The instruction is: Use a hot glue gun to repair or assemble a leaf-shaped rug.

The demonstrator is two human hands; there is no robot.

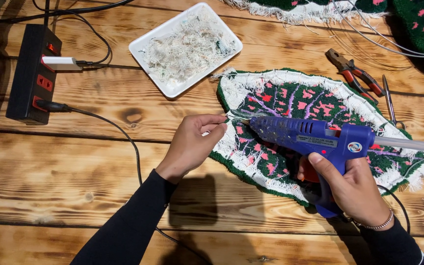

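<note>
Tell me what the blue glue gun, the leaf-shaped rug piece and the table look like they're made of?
The blue glue gun in the right hand looks like hard, smooth plastic: it shines a little and has moulded vents. The leaf-shaped rug piece, pinched by the left hand, seems to be yarn on woven cloth, with frayed white threads along its edge. The table looks like wooden planks, with grain and knots.
</note>
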